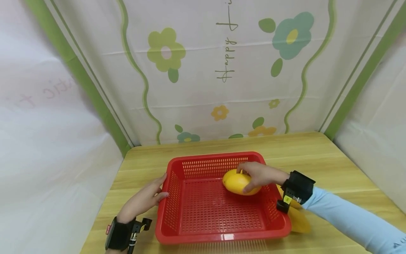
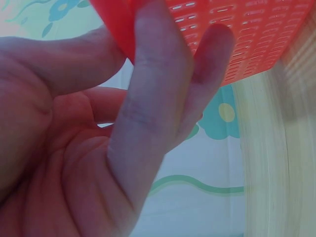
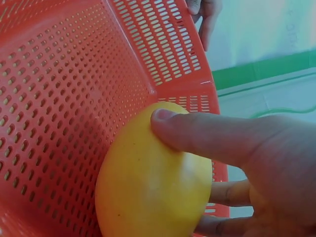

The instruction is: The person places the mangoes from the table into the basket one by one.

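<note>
A red plastic basket [image 1: 219, 208] with slotted walls sits on the wooden table. My left hand [image 1: 149, 197] pinches its left rim, thumb on one side and fingers on the other; the left wrist view shows this hand [image 2: 143, 103] close up. Inside the basket, toward the back right, my right hand [image 1: 260, 174] grips a yellow mango [image 1: 236, 184]. In the right wrist view the thumb lies across the mango [image 3: 148, 173] and the fingers go behind it. Another yellow mango [image 1: 230, 173] shows partly behind the gripped one.
More yellow mangoes [image 1: 299, 220] lie on the table against the basket's right side, partly hidden by the basket and right wrist. A white flowered cloth [image 1: 196, 88] hangs behind the table [image 1: 142, 162], with white sheets at both sides. Each wrist wears a black strapped device [image 1: 298, 187].
</note>
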Available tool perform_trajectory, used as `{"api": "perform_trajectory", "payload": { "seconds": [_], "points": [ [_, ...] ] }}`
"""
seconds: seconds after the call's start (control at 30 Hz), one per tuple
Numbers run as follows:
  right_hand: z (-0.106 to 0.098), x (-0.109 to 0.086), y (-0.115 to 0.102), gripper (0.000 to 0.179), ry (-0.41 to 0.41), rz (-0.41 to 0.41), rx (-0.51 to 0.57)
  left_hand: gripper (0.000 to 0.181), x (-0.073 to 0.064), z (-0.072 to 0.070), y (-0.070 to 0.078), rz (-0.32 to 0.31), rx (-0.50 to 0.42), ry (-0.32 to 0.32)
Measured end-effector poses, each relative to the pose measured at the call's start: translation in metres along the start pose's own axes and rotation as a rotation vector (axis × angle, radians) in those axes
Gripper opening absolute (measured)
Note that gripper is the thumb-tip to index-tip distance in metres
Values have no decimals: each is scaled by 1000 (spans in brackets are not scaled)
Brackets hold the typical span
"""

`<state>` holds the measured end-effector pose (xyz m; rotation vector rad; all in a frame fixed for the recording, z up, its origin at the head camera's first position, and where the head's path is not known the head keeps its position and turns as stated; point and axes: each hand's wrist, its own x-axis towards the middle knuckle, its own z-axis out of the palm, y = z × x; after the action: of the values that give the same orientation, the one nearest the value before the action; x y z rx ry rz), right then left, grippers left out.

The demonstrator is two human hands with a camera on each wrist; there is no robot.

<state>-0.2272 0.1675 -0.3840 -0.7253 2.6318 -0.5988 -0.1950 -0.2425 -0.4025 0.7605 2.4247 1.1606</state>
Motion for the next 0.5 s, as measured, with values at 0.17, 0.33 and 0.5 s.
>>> {"api": "perform_trajectory", "payload": {
  "seconds": [0.17,0.33,0.5],
  "points": [
    [3,1,-3,55,-6,-11,-23,64,0,0,0,4,0,3],
    [7,2,-5,54,-19,5,-48,65,0,1,0,-1,2,6],
    [10,1,-8,53,-44,30,-41,65,0,0,0,-14,4,6]
  ]
}}
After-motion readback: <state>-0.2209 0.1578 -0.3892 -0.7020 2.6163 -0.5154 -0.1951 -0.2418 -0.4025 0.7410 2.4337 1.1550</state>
